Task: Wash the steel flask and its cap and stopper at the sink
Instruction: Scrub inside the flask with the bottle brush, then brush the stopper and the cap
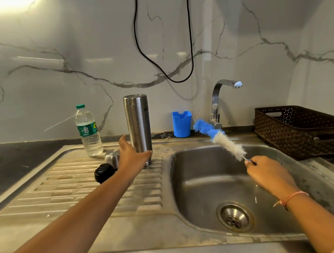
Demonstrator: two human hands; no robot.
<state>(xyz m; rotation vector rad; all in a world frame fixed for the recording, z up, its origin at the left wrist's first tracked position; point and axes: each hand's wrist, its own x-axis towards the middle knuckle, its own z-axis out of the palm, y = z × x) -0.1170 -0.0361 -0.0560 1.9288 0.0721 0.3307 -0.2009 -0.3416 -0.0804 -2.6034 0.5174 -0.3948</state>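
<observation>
Early going, it seems: the steel flask (137, 126) stands upright on the draining board (67, 194), the left hand (131, 157) spread open at its base, the right hand (270, 175) pinching the bottle brush (220, 137) over the sink (196, 184). The tap (216, 102) looks dry. The count: one flask, one cap (111, 157), one stopper (104, 172), one brush, with all three pieces likely unwashed.
</observation>
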